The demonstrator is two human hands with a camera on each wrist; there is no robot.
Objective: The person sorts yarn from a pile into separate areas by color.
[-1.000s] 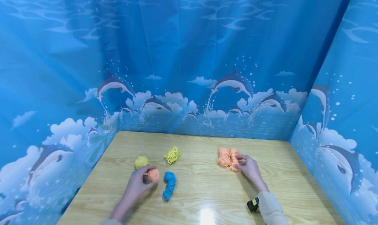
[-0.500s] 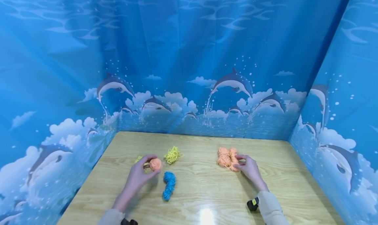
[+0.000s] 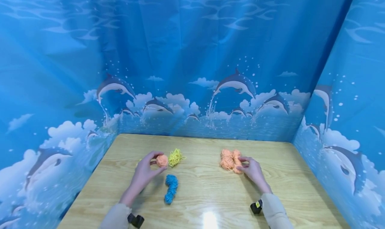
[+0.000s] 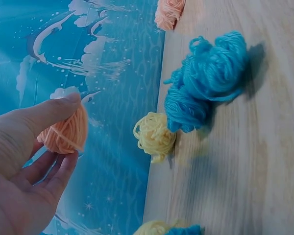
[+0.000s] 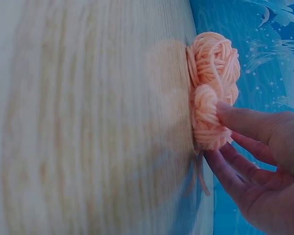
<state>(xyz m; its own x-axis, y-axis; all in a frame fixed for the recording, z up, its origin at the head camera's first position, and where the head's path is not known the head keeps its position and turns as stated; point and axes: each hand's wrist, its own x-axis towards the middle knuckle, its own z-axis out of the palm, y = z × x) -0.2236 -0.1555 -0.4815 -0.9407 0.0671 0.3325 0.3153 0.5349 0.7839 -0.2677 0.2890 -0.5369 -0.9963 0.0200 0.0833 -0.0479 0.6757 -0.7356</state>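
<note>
Biggest first: the blue dolphin curtain runs behind & along both sides of the wood-grain worktop. Your pale sleeves come in from the near edge. Your L hand is grasping the peach ball btwn thumb & fingers. Your R hand is gripping the R-side peach skein at its right edge, thumb on one side, fingers on the other; that skein sits on the worktop w/ loose ends hanging (R wrist cam). The other peach bundle lies right against it. Blue skein lies on the worktop, nearer you than the peach ball. Yellow tangle is on the worktop, just right of the ball. The ball itself is up off the worktop, per L wrist cam. Smallest: bits of yellow yarn & blue yarn, cut off at that cam's bottom edge.
</note>
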